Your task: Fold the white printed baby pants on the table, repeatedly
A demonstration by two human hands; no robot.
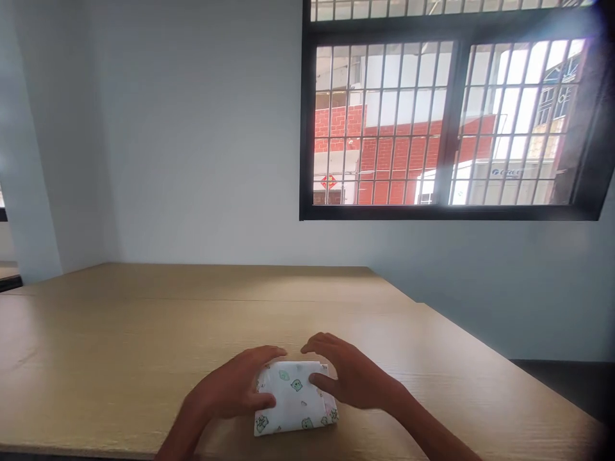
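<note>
Two hands, the left hand (240,387) and the right hand (346,374), curl around and grip one folded white printed cloth (294,398) lying near the front edge of one wooden counter (144,333).

Head-worn view, close over table (144,333), facing window (446,121)

Both hands on a folded white cloth (295,400) with small printed figures: left hand (240,386) grips its left edge, right hand (350,378) its right. Fingertips nearly meet above. Wooden tabletop (120,339) beneath; barred window (446,121) beyond.
</note>
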